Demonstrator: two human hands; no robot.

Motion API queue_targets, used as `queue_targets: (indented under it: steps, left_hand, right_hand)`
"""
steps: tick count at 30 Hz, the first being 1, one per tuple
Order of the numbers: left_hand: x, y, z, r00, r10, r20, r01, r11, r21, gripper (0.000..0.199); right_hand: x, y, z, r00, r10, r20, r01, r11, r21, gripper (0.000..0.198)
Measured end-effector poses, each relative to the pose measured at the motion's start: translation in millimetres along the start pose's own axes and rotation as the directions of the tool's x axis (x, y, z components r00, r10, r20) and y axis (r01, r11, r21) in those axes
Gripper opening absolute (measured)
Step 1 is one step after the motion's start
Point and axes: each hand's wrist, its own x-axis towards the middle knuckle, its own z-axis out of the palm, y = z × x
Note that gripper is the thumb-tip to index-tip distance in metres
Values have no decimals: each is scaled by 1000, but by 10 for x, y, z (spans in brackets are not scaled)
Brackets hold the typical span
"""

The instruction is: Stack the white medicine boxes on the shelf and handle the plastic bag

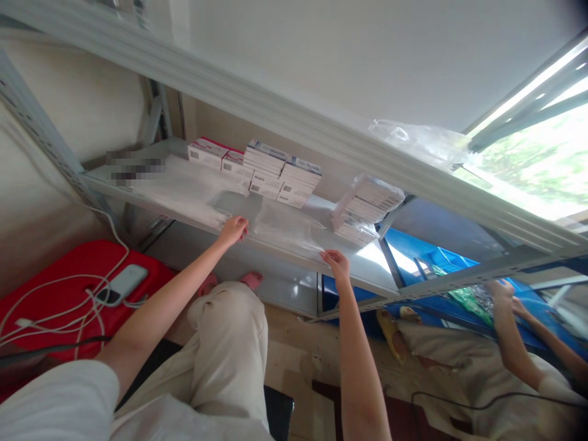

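Observation:
A flat, clear plastic bag (289,225) lies at the front of the grey metal shelf (287,260), between my two hands. My left hand (234,230) is closed at the bag's left end, its fingertips pinched by the shelf edge. At the opposite end, the fingers of my right hand (337,264) pinch a corner of the bag and draw it out slightly. Behind the bag stand stacked white boxes with barcodes (282,177). Further right, a plastic-wrapped bundle of boxes (367,205) rests on the shelf. More clear plastic (184,190) is spread out on the left.
White and pink boxes (209,153) stand at the back left. An upper shelf beam (275,116) crosses overhead. A red stool (55,294) holds a power bank (126,285) and white cables. On the right, a co-worker's hands (503,294) are near green plastic (471,303).

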Motion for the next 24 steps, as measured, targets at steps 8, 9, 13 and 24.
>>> queue_targets:
  steps: [8, 9, 13, 24]
  left_hand:
    - [-107, 120, 79, 991, 123, -44, -90, 888, 451, 24]
    - [-113, 131, 75, 993, 112, -27, -88, 890, 447, 22]
    - [-142, 174, 49, 998, 64, 2, -60, 914, 402, 30]
    - [-42, 259, 202, 992, 115, -54, -55, 773, 632, 31]
  right_hand:
    - [-119, 17, -66, 990, 14, 138, 2, 994, -110, 48]
    - [-123, 5, -59, 992, 21, 122, -7, 993, -118, 48]
    - [-136, -10, -31, 995, 17, 102, -1, 988, -152, 49]
    - [-89, 130, -27, 998, -15, 61, 25, 986, -163, 53]
